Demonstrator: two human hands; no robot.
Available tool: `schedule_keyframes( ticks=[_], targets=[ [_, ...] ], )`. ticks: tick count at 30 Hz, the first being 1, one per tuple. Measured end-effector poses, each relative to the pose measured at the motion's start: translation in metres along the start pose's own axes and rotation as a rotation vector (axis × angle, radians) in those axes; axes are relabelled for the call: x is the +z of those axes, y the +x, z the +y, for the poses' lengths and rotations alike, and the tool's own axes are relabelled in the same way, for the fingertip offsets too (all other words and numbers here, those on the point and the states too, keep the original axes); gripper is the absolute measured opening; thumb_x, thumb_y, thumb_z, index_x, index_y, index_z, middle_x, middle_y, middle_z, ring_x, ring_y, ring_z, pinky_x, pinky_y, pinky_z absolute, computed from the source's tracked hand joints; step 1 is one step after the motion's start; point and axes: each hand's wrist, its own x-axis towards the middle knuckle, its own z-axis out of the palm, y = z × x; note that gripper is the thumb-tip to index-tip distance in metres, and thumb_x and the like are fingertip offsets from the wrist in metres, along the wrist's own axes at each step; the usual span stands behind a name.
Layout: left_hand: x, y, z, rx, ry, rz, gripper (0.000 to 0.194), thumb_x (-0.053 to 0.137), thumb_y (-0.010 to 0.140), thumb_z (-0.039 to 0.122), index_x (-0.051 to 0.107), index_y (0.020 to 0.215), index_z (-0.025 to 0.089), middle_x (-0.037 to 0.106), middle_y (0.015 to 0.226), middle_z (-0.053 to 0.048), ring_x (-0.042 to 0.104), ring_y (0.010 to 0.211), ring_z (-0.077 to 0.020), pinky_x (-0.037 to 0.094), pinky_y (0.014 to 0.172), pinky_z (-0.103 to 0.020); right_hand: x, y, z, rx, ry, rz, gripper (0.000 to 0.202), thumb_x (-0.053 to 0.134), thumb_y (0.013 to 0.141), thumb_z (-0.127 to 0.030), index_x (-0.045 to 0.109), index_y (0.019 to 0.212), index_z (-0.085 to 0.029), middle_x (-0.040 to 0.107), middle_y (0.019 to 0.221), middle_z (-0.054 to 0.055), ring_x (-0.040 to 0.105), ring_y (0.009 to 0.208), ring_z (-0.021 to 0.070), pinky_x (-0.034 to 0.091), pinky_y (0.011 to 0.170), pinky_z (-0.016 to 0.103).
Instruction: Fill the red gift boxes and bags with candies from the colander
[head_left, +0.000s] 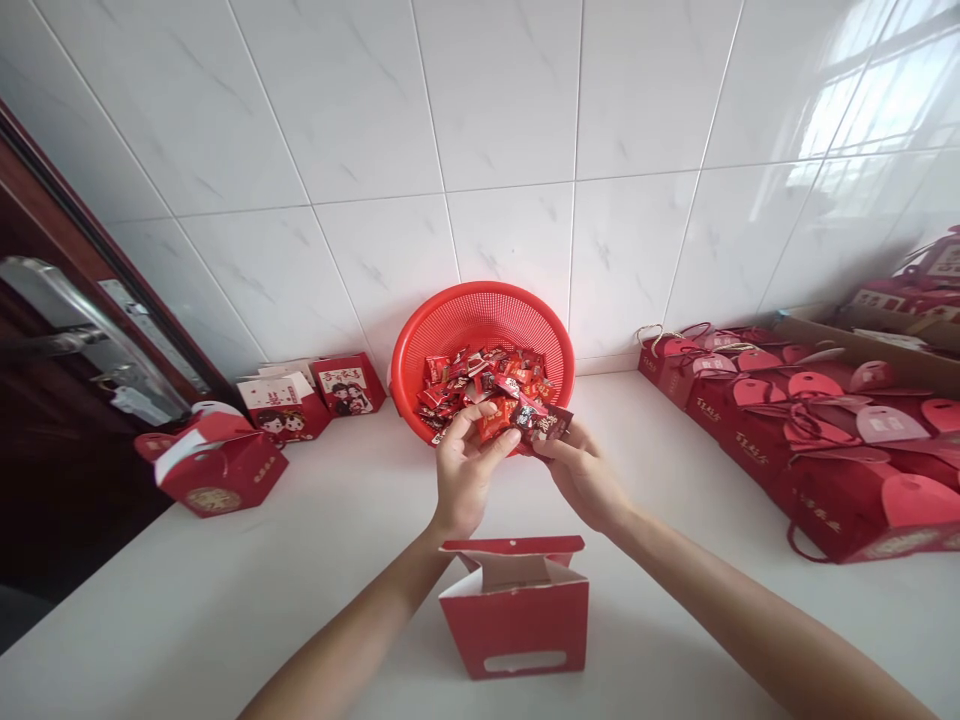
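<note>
Several wrapped candies [529, 420] in red and dark brown wrappers are held between my two hands, just in front of a red plastic basket. My left hand [466, 465] is closed on red-wrapped ones, thumb on top. My right hand [585, 475] pinches the dark-wrapped ones at their right end. The basket [484, 300] leans tilted toward me against the wall, with a heap of similar candies [465, 378] inside. Below my hands a red paper box [517, 625] stands upright with its top open. Its inside looks white, and its floor is hidden.
At left stand a red gift box [225, 470] with flaps up and several printed red boxes [285, 410]. Rows of closed red gift boxes [795, 430] fill the right side. A tiled wall [502, 130] backs the white table [360, 600]; a dark door [52, 400] is at left.
</note>
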Motion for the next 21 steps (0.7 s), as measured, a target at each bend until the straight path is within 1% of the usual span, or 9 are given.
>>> schedule_keyframes(
  ticks=[4,6,9,11,14,18,21],
  targets=[
    [0.002,-0.003,0.000,0.036,0.035,-0.001,0.040,0.089,0.063,0.030,0.065,0.094,0.021,0.071,0.088,0.001,0.069,0.086,-0.0190,0.055,0.083,-0.034,0.001,-0.002,0.000,0.005,0.019,-0.009,0.024,0.076,0.066,-0.019,0.067,0.089,-0.023,0.075,0.098,0.003,0.063,0.095,0.0233,0.050,0.090,0.038],
    [0.002,-0.004,-0.002,0.060,0.065,0.007,0.039,0.089,0.064,0.031,0.066,0.093,0.021,0.070,0.086,0.000,0.068,0.085,-0.0186,0.055,0.081,-0.033,0.002,-0.003,0.000,-0.003,0.003,-0.016,0.025,0.078,0.068,-0.022,0.068,0.091,-0.023,0.076,0.100,0.003,0.064,0.097,0.0246,0.050,0.091,0.039],
    [0.001,-0.005,-0.005,0.073,0.106,0.010,0.035,0.088,0.066,0.031,0.066,0.092,0.021,0.070,0.090,-0.001,0.067,0.087,-0.0192,0.055,0.081,-0.033,0.002,-0.004,0.002,-0.026,-0.020,-0.020,0.028,0.081,0.071,-0.030,0.071,0.097,-0.023,0.076,0.103,0.005,0.065,0.099,0.0257,0.050,0.093,0.040],
    [0.000,-0.006,-0.006,0.071,0.132,0.004,0.034,0.087,0.067,0.031,0.067,0.093,0.021,0.071,0.094,-0.003,0.067,0.089,-0.0200,0.056,0.082,-0.033,0.001,-0.003,0.004,-0.036,-0.020,-0.010,0.029,0.084,0.072,-0.033,0.072,0.097,-0.023,0.075,0.102,0.005,0.065,0.097,0.0246,0.050,0.094,0.040],
    [-0.001,-0.007,-0.007,0.096,0.191,-0.020,0.031,0.086,0.068,0.029,0.068,0.092,0.020,0.071,0.094,-0.003,0.068,0.089,-0.0210,0.057,0.082,-0.033,-0.002,-0.002,0.007,-0.043,-0.032,0.013,0.031,0.086,0.071,-0.035,0.072,0.094,-0.021,0.075,0.095,0.005,0.065,0.089,0.0221,0.051,0.088,0.038],
    [-0.002,-0.007,-0.005,0.187,0.276,-0.064,0.025,0.084,0.070,0.027,0.071,0.090,0.021,0.072,0.093,-0.003,0.069,0.093,-0.0229,0.056,0.087,-0.035,-0.006,-0.001,0.008,-0.056,-0.088,0.047,0.030,0.089,0.068,-0.036,0.070,0.086,-0.020,0.071,0.082,0.003,0.058,0.072,0.0162,0.051,0.072,0.033],
    [-0.005,-0.005,-0.004,0.213,0.301,-0.094,0.019,0.081,0.075,0.028,0.074,0.092,0.021,0.073,0.096,-0.004,0.069,0.096,-0.0234,0.055,0.089,-0.034,-0.009,-0.001,0.008,-0.057,-0.119,0.055,0.031,0.089,0.068,-0.036,0.070,0.085,-0.019,0.072,0.083,0.003,0.057,0.069,0.0148,0.050,0.065,0.031]
  ],
)
